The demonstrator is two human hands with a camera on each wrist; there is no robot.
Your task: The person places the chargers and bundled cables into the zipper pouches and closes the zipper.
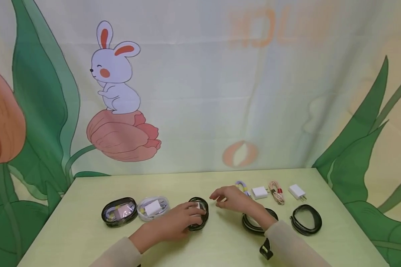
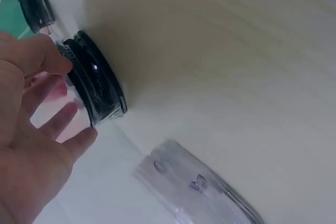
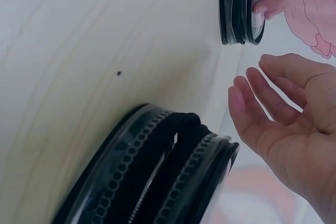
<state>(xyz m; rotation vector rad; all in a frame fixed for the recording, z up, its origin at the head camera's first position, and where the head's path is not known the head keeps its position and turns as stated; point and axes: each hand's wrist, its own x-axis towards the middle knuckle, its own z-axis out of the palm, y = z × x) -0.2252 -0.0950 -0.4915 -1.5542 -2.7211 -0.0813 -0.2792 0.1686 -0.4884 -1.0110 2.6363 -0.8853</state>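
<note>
My left hand (image 1: 177,222) rests its spread fingers on the clear top of a round black-rimmed zip case (image 1: 205,215). Something white shows under those fingers. In the left wrist view, the thumb and fingertips lie at opposite ends of the case (image 2: 94,80). Held in the air to the right, my right hand (image 1: 232,198) has loosely bent fingers and nothing in them. Below its forearm, partly hidden, stands another black-rimmed case (image 1: 250,226); its dark zipped side (image 3: 152,171) looms close in the right wrist view.
Left stand a black case (image 1: 107,220) with a cable inside and a clear case (image 1: 153,207) holding a white charger. Back right lie a purple cable (image 1: 241,184), white charger (image 1: 259,192), pink cable (image 1: 275,191) and second charger (image 1: 297,191). A black case (image 1: 305,220) sits right.
</note>
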